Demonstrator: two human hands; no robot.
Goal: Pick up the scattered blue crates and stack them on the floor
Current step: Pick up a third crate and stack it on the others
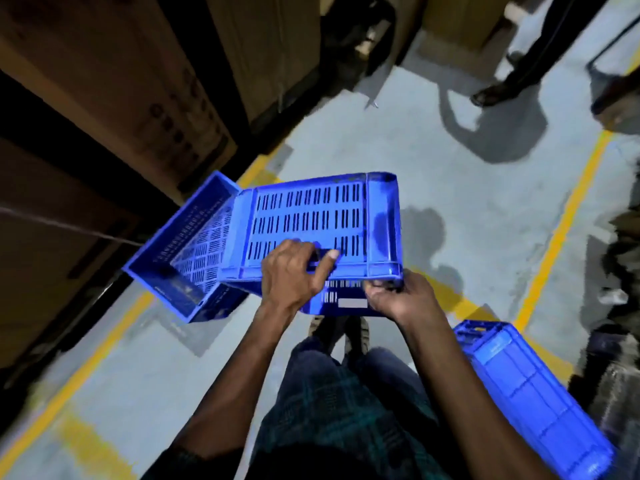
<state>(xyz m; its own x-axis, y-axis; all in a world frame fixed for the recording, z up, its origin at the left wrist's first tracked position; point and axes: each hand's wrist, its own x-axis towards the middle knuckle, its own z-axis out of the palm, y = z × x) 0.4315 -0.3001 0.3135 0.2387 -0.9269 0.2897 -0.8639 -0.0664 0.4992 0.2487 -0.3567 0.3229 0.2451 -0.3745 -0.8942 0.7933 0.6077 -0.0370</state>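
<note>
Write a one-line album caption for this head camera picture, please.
Both hands, left hand and right hand, grip a tilted blue crate above another crate on the floor.

Dark green plaid garment [346, 410], bare forearms.

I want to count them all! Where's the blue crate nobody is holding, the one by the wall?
In the head view, that open crate sits left of the held crate, beside the cardboard boxes, tilted over the yellow floor line.
</note>
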